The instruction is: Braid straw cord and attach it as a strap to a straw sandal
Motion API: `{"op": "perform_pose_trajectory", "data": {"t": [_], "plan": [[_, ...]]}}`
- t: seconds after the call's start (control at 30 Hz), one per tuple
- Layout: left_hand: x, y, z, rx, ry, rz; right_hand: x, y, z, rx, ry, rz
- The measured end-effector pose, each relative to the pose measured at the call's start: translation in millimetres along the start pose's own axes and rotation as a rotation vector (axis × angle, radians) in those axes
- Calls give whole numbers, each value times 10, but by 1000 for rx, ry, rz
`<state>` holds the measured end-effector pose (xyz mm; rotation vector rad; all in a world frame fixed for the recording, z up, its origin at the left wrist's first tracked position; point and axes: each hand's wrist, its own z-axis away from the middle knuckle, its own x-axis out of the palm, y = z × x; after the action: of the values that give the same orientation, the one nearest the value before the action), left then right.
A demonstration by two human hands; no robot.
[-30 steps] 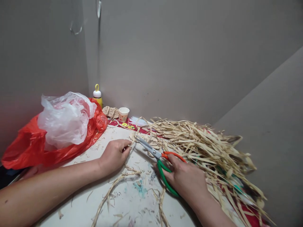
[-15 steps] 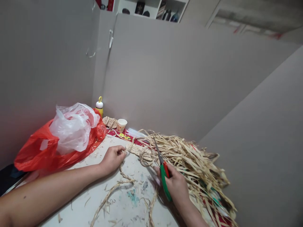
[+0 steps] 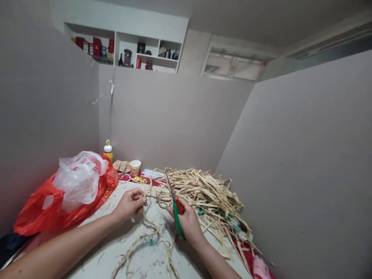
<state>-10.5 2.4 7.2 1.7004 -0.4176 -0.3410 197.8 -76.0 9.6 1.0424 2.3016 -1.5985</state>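
- Left hand [image 3: 132, 203], lower centre-left of the frame: thumb and fingers pinched together on a thin, pale straw-coloured strand [image 3: 142, 196], which sits right at the fingertips.
- Flat, tan woven-straw strip [image 3: 155, 190], centre of the frame, on the white, scrap-littered table [image 3: 120, 193]; its left end lies just beside the left fingertips. Whether they touch it, cannot tell.
- Right hand [image 3: 189, 224], lower centre: closed around the handles of the long-bladed metal scissors with one green and one orange-red grip [image 3: 178, 219]. Handles lie within the hand; blades point up-frame, seen nearly edge-on, looking narrow rather than spread.
- Scissor blades pass in front of the loose straw, just right of a small tangle of tan cord loops [image 3: 163, 198].
- Rough, tan braided cord [image 3: 128, 254] runs below the left hand towards the bottom edge; second tan braid [image 3: 171, 257] lies right of it, below the scissors.
- Large heap of loose, flat, straw-coloured strips [image 3: 203, 190], right of centre, beyond and beside the right hand.
- Crumpled red plastic bag [image 3: 37, 211] with white translucent plastic [image 3: 77, 180] on top, lower left.
- Small white patterned paper cup [image 3: 135, 167], left of centre, past the left hand.
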Motion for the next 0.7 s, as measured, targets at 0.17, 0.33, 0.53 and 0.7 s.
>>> {"op": "perform_pose_trajectory", "data": {"t": [0.17,0.33,0.53,0.7], "plan": [[102,303,183,-10,-106,101,-23,-153,35,-40,-46,-134],[86,495,187,64,-44,18,-173,-171,25,-108,-63,-158],[-3,655,58,93,55,-23,-284,-125,44,-338,1,385],[1,626,14,76,110,6,-298,4,-15,-469,90,713]]}}
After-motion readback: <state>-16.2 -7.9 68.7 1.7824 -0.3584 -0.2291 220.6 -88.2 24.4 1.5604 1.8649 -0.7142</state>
